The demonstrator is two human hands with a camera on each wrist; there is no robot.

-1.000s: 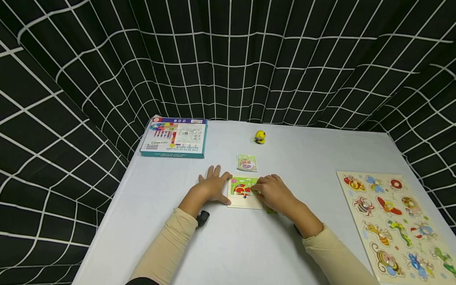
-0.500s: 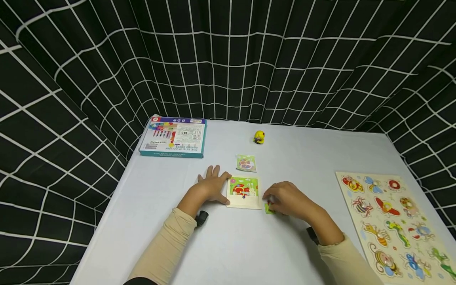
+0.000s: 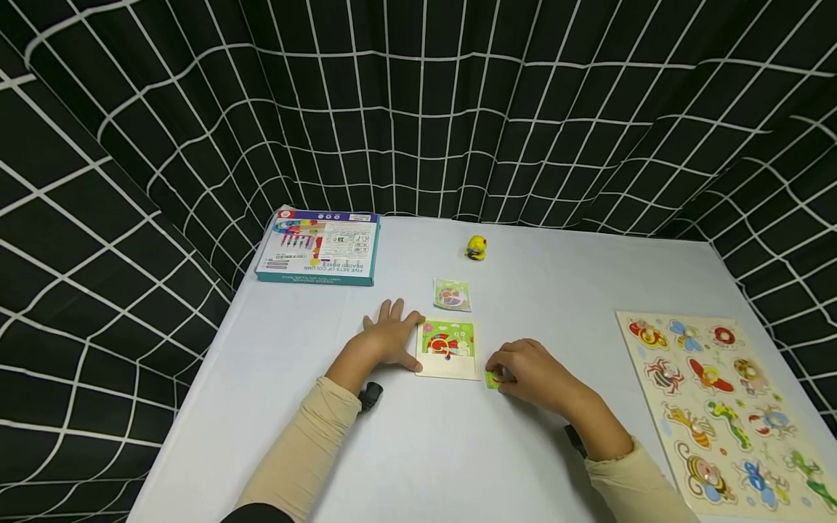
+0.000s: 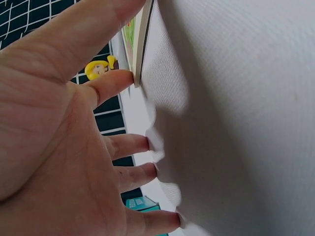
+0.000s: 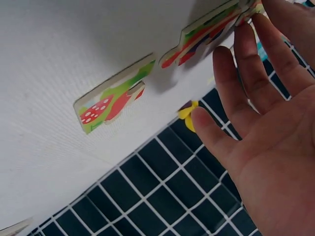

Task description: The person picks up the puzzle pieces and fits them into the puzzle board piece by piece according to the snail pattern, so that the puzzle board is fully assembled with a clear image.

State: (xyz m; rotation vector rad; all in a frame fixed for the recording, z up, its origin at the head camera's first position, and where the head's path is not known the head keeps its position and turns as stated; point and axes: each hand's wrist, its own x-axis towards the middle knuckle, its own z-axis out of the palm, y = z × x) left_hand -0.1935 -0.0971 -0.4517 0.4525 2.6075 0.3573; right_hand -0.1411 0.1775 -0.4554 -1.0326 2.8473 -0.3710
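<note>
A small wooden jigsaw tray (image 3: 451, 369) lies mid-table, with snail-picture pieces (image 3: 451, 330) filling its far part and bare wood along its near part. My left hand (image 3: 387, 341) rests beside it, fingers spread, thumb and index fingertip at its left edge. Just right of the tray, the fingertips of my right hand (image 3: 532, 373) pinch a green and red puzzle piece (image 3: 492, 379). The right wrist view shows this held piece (image 5: 204, 37) close over the table. Another loose puzzle piece (image 5: 110, 101) lies flat nearby, hidden beneath the hand in the head view.
Beyond the tray lies a small picture card (image 3: 452, 296), with a yellow toy duck (image 3: 476, 248) farther back. A flat teal-edged box (image 3: 318, 247) sits at the back left. A large insect puzzle board (image 3: 713, 414) covers the right side. Dark grid curtain (image 3: 445, 109) surrounds the table.
My right hand has left the tray's upper right, uncovering the picture there, and moved right to a loose piece, which it now pinches. The left hand has stayed at the tray's edge.
</note>
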